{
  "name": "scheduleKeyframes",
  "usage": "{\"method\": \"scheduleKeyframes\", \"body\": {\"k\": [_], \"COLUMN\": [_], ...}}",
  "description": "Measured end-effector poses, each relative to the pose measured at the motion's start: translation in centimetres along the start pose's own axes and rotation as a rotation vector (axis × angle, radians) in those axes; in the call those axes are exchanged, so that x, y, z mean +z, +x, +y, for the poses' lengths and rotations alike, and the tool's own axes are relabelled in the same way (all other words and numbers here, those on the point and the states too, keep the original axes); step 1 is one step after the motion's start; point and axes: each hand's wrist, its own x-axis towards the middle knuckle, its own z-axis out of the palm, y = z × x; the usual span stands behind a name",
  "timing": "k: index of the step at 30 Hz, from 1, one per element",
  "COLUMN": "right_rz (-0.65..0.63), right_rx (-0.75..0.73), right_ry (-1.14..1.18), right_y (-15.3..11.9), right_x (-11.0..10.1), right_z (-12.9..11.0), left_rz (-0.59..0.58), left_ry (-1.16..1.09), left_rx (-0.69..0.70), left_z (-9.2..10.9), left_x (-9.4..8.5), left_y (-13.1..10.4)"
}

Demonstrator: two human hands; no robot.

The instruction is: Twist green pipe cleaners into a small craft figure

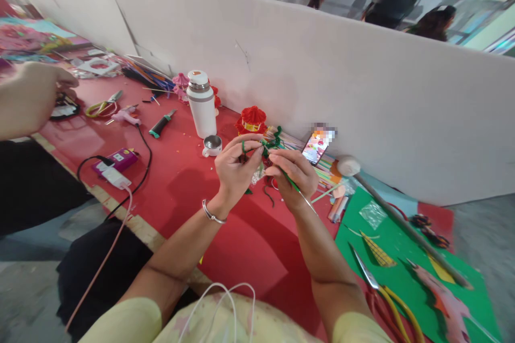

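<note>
Both of my hands meet above the red tabletop in front of me, fingertips almost touching. In my left hand the thumb and forefinger pinch a small piece of dark green yarn, and a green strand loops round one finger. My right hand grips a thin crochet hook, green in the middle with a silvery end pointing down towards my wrist. Its tip is hidden among the fingers. Behind them stands a red fringed ornament with a yellow band.
A white thermos and its metal-lined cup stand left. A phone leans near the white partition. Scissors and a pink glue gun lie right. A co-worker's hand and a purple power strip are left.
</note>
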Motion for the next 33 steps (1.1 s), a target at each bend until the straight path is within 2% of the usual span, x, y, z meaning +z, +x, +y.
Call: {"method": "scheduleKeyframes", "body": {"k": [19, 22, 28, 33], "right_rz": [0.005, 0.012, -0.019, -0.050], "right_rx": [-0.005, 0.036, 0.245, 0.439], "right_ry": [-0.004, 0.043, 0.193, 0.373], "right_y": [-0.1, 0.1, 1.0, 1.0], "right_x": [0.0, -0.4, -1.8, -2.5], "right_z": [0.2, 0.2, 0.6, 1.3], "left_rz": [-0.024, -0.064, -0.218, -0.348], "left_ry": [-0.015, -0.113, -0.460, -0.580], "left_rx": [0.010, -0.096, -0.496, -0.660], "left_z": [-0.4, -0.2, -0.3, -0.5], "left_x": [-0.3, -0.5, -1.1, -1.4], "left_y": [0.1, 0.4, 1.2, 1.6]}}
